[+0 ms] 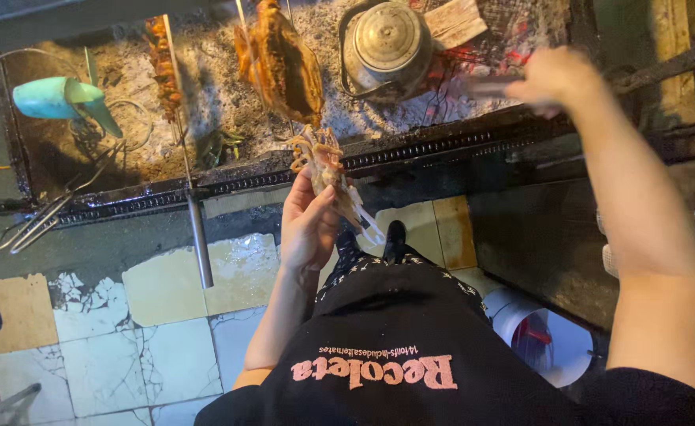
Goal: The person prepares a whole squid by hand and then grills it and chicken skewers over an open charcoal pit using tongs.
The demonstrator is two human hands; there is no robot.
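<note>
Skewered seafood (325,167) sits at centre frame, clamped in the left hand (308,225) at the edge of the ash-filled grill (205,95), while the blurred right hand (552,79) at upper right grips a dark tool near the kettle (387,43).

Left hand (308,225) holds skewer (327,170) — grill (442,146).

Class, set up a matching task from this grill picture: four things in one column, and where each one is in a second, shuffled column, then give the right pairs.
1. kettle
2. skewered seafood
3. turquoise fan
4. whole roasted bird

A. far left of the ash bed
B. in the left hand
C. on the coals near the right hand
D. middle of the ash bed, on a spit

Pairs: 1-C, 2-B, 3-A, 4-D
</note>
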